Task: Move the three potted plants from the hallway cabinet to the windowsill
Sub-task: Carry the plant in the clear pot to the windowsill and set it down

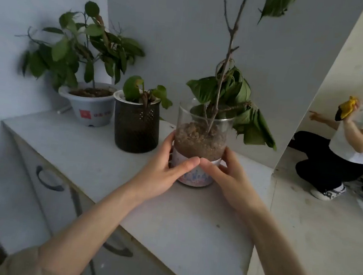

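Note:
A clear glass pot (200, 139) with brown soil, a tall thin stem and drooping green leaves stands on the white cabinet top (111, 166). My left hand (164, 171) wraps its left side and my right hand (227, 177) its right side, thumbs meeting on the printed band at the front. Left of it is a black perforated pot (136, 126) with a small plant. Further back left sits a white plastic pot (90, 106) holding a bushy leafy plant.
The cabinet has doors with dark curved handles (48, 180) below its front edge. A grey wall stands behind the pots. To the right, past the wall corner, a person (350, 151) crouches on the pale floor holding something yellow.

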